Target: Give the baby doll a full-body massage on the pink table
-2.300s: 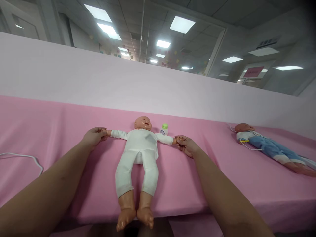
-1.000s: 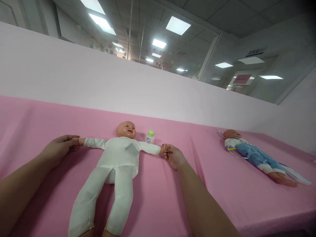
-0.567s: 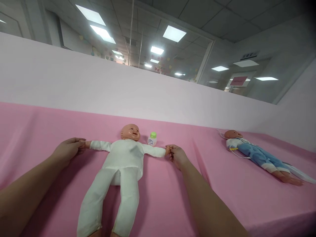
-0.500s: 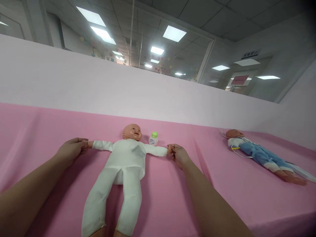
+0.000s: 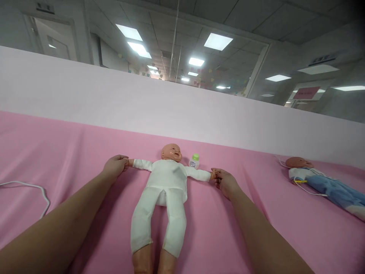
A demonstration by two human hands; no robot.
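Observation:
A baby doll (image 5: pixel 168 175) with a white cloth body lies on its back on the pink sheet (image 5: pixel 105 133), its head toward the wall. Both of its arms are stretched out sideways. My left hand (image 5: pixel 115 166) is closed around the doll's hand on the left side of the view. On the other side, my right hand (image 5: pixel 226 181) pinches the doll's other hand between thumb and fingers. Just above that outstretched arm stands a small clear bottle (image 5: pixel 194 161) with a green cap and a printed label.
Farther right lies a second doll (image 5: pixel 327 182) in blue and white clothes, with thin tubing and a yellow piece at its side. A white cord (image 5: pixel 42 190) curves across the sheet at left. Behind runs a low white wall (image 5: pixel 171 110) topped by glass.
The view has turned left, so everything sits farther right and the white cord has come into sight. Both hands still hold the doll's hands, its arms spread as before.

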